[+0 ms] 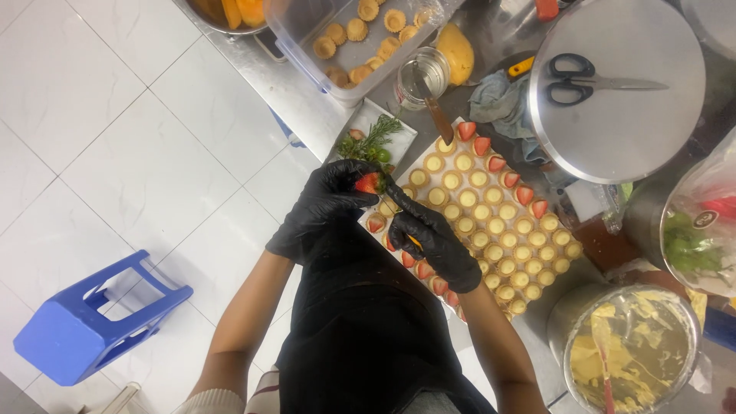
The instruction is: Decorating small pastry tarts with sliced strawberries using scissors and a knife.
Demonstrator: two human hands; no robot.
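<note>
Both my hands wear black gloves and work over the near edge of a white board (420, 156) covered with several small cream-filled tart shells (486, 215). My left hand (326, 203) pinches a red strawberry (368, 182) between its fingertips. My right hand (435, 239) grips a small knife (397, 195) whose dark blade points at that strawberry. Strawberry halves (495, 162) sit on the tarts along the board's far edge and along its near edge.
A small white plate (399, 136) holds green herb sprigs. A clear tub (360, 57) of tart shells, a glass jar (423, 75), a large steel lid (652, 115) with scissors (579, 80), and a bowl of yellow cream (632, 349) stand around. A blue stool (92, 318) stands on the white tiled floor.
</note>
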